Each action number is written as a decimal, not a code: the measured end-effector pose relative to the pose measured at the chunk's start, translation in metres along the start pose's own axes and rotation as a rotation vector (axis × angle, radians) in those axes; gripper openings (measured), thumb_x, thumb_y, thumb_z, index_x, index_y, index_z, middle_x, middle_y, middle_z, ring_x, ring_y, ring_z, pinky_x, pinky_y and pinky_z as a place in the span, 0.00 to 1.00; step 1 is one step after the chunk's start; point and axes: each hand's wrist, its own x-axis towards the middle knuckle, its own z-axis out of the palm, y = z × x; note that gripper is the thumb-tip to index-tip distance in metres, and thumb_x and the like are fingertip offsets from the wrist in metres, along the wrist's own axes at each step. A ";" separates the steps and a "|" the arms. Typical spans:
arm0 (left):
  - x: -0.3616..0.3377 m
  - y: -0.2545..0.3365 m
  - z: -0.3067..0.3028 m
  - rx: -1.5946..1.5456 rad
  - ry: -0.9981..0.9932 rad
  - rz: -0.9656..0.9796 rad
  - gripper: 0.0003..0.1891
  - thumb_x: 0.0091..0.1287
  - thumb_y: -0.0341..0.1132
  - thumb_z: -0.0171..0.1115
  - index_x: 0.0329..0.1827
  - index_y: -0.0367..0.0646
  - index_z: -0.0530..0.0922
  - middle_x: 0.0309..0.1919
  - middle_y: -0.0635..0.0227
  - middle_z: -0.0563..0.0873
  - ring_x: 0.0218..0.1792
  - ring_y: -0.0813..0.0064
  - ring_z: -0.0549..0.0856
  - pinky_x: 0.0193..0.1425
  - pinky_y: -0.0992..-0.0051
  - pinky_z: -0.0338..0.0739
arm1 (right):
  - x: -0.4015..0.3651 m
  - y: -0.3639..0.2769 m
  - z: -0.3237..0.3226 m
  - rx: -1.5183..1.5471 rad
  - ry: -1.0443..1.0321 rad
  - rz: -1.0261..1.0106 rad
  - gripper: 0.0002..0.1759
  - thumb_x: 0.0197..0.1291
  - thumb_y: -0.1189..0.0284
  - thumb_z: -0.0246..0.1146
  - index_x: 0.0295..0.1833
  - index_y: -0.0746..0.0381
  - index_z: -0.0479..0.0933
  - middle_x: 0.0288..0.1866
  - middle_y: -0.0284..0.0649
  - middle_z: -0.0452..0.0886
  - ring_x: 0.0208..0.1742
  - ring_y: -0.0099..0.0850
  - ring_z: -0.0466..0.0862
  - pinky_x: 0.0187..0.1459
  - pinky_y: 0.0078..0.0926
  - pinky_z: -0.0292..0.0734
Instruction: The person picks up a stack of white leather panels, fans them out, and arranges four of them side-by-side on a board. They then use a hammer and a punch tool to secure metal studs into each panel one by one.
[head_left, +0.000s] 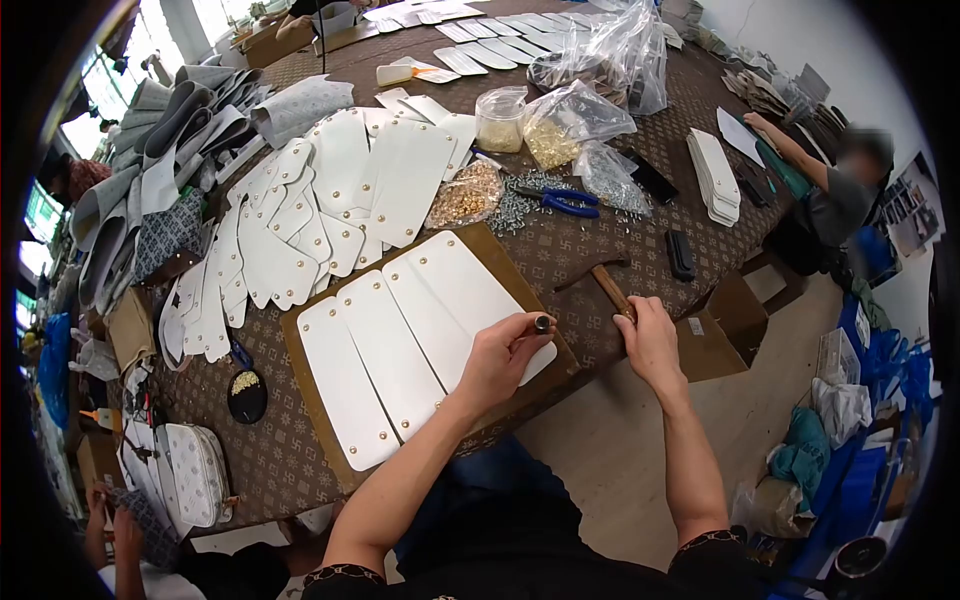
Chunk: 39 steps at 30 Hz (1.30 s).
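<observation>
My left hand (pixel 492 362) is closed round a short dark metal rivet setter (pixel 542 324), held over the right end of a row of white leather-like panels (pixel 375 345). Gold rivets dot the ends of these panels, which lie side by side on a brown board (pixel 478 240). Off the board's right side, my right hand (pixel 654 345) grips the wooden handle of a hammer (pixel 608 288). The hammer's head is raised apart from the setter. What lies directly under my left hand is hidden.
Beyond the board lie piled riveted panels (pixel 285 230), gold rivets (pixel 465 195), loose silver pieces (pixel 520 205) and blue-handled pliers (pixel 560 200). A black case (pixel 680 255) sits right. Another person (pixel 840 190) works at the right edge; a cardboard box (pixel 720 330) stands below.
</observation>
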 end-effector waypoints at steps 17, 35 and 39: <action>0.003 0.003 0.001 0.071 0.031 0.076 0.10 0.77 0.25 0.65 0.57 0.34 0.85 0.43 0.57 0.93 0.44 0.71 0.91 0.51 0.72 0.84 | -0.049 -0.109 -0.097 0.193 -0.354 -0.263 0.09 0.77 0.74 0.61 0.56 0.67 0.73 0.29 0.38 0.79 0.27 0.25 0.81 0.30 0.29 0.74; -0.049 0.018 -0.033 -0.041 0.386 0.158 0.10 0.78 0.27 0.66 0.56 0.31 0.81 0.42 0.62 0.89 0.46 0.78 0.88 0.54 0.74 0.85 | 0.010 -0.017 -0.013 -0.193 0.002 0.003 0.21 0.68 0.61 0.73 0.58 0.63 0.81 0.44 0.48 0.83 0.46 0.50 0.84 0.49 0.52 0.78; -0.124 0.035 -0.091 0.217 0.802 0.002 0.13 0.74 0.27 0.70 0.57 0.33 0.80 0.48 0.59 0.87 0.47 0.70 0.88 0.51 0.71 0.83 | 0.008 -0.072 -0.008 -0.012 0.018 -0.173 0.27 0.66 0.63 0.74 0.65 0.67 0.79 0.60 0.52 0.79 0.60 0.52 0.79 0.60 0.48 0.75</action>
